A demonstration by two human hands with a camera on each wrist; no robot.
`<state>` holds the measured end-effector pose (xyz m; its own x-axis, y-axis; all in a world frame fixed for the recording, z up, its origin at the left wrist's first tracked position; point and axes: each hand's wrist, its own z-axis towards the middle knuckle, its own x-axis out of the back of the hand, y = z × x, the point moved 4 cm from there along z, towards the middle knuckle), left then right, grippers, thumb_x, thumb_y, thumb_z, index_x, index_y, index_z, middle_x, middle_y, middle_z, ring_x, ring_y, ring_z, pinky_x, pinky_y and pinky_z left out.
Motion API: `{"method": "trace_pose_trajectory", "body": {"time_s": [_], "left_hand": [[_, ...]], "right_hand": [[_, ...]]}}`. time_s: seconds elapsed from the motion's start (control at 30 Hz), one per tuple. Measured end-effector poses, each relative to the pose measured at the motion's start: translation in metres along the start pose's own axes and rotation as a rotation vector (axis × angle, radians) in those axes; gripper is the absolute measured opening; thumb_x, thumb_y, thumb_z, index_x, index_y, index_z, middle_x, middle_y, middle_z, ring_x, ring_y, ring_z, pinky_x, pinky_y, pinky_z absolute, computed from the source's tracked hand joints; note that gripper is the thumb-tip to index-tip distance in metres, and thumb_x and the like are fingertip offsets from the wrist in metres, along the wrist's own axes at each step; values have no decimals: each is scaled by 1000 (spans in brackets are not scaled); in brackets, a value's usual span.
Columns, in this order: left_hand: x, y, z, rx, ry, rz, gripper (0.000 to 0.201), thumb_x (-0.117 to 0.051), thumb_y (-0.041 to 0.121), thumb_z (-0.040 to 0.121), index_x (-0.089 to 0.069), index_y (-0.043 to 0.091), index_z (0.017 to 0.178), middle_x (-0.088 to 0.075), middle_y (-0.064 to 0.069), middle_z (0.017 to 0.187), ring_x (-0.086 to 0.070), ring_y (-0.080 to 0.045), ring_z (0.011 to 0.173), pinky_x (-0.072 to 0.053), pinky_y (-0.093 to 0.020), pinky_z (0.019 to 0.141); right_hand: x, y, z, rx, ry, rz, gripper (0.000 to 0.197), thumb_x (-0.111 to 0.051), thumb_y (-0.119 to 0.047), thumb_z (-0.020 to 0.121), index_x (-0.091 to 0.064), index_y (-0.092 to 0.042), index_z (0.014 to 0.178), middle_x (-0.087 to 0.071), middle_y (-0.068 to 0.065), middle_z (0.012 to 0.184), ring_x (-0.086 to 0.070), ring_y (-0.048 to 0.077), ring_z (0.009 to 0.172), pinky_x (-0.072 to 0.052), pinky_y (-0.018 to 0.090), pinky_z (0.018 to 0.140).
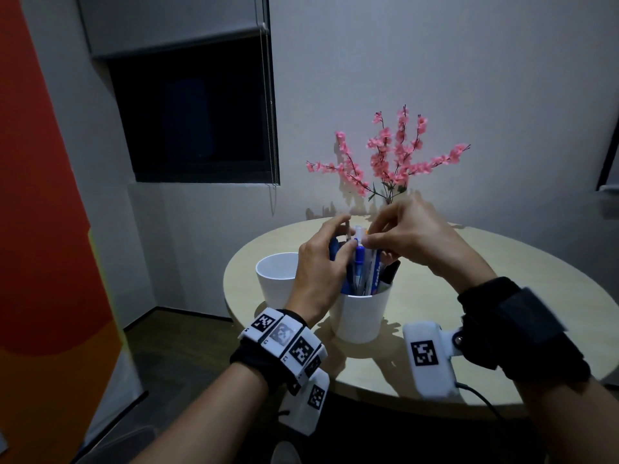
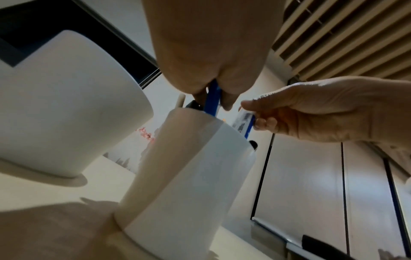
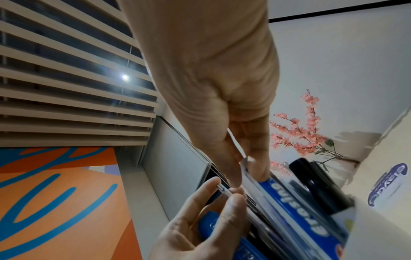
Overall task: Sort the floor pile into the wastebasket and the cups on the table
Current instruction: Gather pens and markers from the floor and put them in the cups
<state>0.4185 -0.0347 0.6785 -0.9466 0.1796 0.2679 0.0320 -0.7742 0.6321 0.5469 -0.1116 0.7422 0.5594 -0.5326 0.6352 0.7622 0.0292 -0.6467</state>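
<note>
On the round table stands a white cup (image 1: 361,318) (image 2: 189,176) packed with several pens (image 1: 359,262) and a black marker (image 3: 315,184). My left hand (image 1: 345,244) (image 3: 224,190) reaches in from the left, its fingers curled round pens at the rim; it pinches a thin clear pen (image 3: 223,188), with a blue pen (image 2: 213,98) between its fingers. My right hand (image 1: 368,239) (image 3: 244,174) comes from the right. Its thumb and forefinger pinch the top of a blue-and-white packet (image 3: 295,216) (image 2: 243,121) standing in the cup. A second white cup (image 1: 276,279) (image 2: 66,105) stands just left.
A vase of pink blossom branches (image 1: 395,155) stands at the back of the table (image 1: 469,329), behind the cups. A dark window (image 1: 194,108) with a blind and a white wall lie behind. An orange panel (image 1: 37,195) stands on the left.
</note>
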Motion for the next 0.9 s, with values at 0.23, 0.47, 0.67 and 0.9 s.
{"method": "trace_pose_trajectory", "body": {"time_s": [0.23,0.47,0.67,0.9], "left_hand": [[4,-5,2,-206,-53,292,14,-60,21,94,-69,14,103,-67,1,102,-58,-13,95,-51,-34,85],[40,-9,4,-89,-32,287,34,-52,40,98,-62,21,124,-64,6,124,-54,-9,116,-43,-27,98],[121,-21,-6,42,146,130,29,-57,39,96,-69,19,113,-69,13,106,-63,4,97,-52,-16,83],[251,-128,-103,290,404,238,19,-57,29,95,-71,16,91,-72,7,85,-67,-6,83,-54,-26,76]], "right_hand": [[-10,-9,8,17,-39,-120,16,-82,-10,76,-68,-3,73,-70,15,64,-70,22,50,-58,32,48],[-10,-22,10,-11,-76,-264,28,-81,-19,79,-64,-6,98,-68,11,84,-70,22,64,-60,36,58],[-34,-92,-10,273,134,-197,21,-72,-32,85,-71,-13,93,-71,7,86,-68,22,74,-59,42,69],[-279,-124,-53,231,-616,159,21,-69,-26,89,-71,-6,86,-72,15,71,-66,22,53,-54,31,50]]}}
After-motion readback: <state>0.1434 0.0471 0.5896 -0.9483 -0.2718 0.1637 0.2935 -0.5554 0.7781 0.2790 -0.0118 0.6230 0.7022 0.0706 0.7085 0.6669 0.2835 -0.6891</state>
